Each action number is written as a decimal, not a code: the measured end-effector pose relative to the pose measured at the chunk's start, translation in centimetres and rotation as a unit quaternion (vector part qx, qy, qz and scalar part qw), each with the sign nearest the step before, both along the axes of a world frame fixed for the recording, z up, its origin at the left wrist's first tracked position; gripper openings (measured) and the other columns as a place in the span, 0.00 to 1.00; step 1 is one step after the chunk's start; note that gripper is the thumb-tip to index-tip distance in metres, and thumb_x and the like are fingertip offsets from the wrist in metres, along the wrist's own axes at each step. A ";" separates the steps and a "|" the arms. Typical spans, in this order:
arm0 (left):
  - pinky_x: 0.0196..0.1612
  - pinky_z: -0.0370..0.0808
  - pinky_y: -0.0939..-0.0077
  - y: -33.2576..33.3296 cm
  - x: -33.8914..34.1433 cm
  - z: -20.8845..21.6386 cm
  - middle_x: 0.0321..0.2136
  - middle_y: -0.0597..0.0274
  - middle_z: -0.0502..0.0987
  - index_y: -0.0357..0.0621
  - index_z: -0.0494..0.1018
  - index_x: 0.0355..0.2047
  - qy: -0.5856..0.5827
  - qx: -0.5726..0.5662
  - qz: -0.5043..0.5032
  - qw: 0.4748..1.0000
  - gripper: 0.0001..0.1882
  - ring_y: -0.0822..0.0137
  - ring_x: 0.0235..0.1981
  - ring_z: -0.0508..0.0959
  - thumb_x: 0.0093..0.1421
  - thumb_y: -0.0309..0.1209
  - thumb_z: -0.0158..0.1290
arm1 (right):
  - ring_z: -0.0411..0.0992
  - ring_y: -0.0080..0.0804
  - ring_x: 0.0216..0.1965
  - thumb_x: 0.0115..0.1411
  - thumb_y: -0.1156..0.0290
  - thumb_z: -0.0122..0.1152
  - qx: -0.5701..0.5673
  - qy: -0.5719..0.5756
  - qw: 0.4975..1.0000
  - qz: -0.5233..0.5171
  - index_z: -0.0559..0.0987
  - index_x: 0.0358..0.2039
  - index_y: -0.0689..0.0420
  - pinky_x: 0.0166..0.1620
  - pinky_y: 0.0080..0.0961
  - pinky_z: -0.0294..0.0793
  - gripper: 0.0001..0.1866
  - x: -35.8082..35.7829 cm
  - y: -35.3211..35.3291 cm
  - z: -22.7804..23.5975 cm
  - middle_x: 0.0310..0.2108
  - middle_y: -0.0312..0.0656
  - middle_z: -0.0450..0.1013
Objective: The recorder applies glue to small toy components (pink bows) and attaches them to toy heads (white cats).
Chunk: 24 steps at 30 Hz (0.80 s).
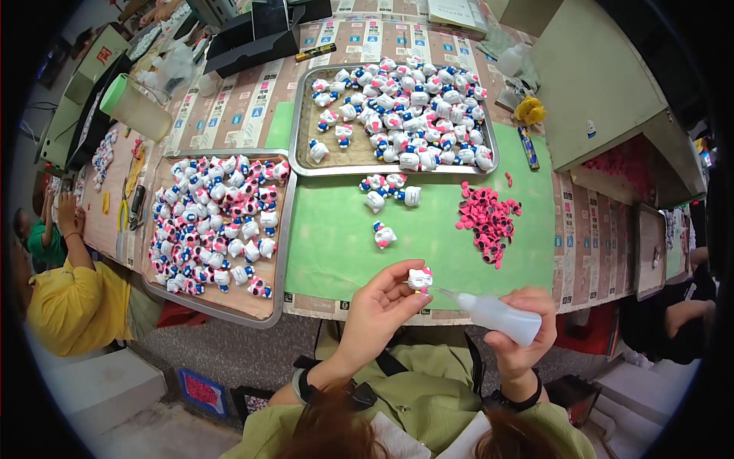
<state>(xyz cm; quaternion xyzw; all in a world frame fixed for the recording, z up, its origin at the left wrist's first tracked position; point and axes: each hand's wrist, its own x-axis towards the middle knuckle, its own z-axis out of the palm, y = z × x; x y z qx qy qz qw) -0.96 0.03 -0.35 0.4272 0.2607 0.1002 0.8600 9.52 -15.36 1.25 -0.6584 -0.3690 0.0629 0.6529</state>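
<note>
Between the thumb and fingers of my left hand point(375, 310) is a small white cat figurine point(419, 280) with pink and blue parts. My right hand point(529, 325) is wrapped round a white squeeze bottle point(498, 315), tilted so its thin nozzle points left at the figurine; whether the tip touches it I cannot tell. Beyond my hands, one loose figurine point(384, 235) lies on the green mat point(336, 256), with several more behind it. To the right a heap of small pink-and-black pieces point(488, 222), shaped like sunglasses, rests on the mat.
A metal tray point(302, 115) full of figurines stands at the back. Another tray point(281, 252), at left, holds figurines with pink-and-black pieces on many. A green-lidded jar point(136, 107) and black box point(254, 46) stand farther back. A person in yellow point(80, 302) sits at left.
</note>
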 end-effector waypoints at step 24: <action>0.43 0.67 0.83 -0.3 -0.1 0.1 0.38 0.60 0.68 0.34 0.59 0.46 -0.010 -0.009 0.012 1.000 0.19 0.73 0.39 0.70 0.53 0.18 0.46 | 0.66 0.28 0.28 0.37 0.69 0.69 -0.024 0.021 0.999 -0.013 0.68 0.34 0.60 0.30 0.20 0.65 0.24 0.3 0.0 0.4 0.29 0.43 0.67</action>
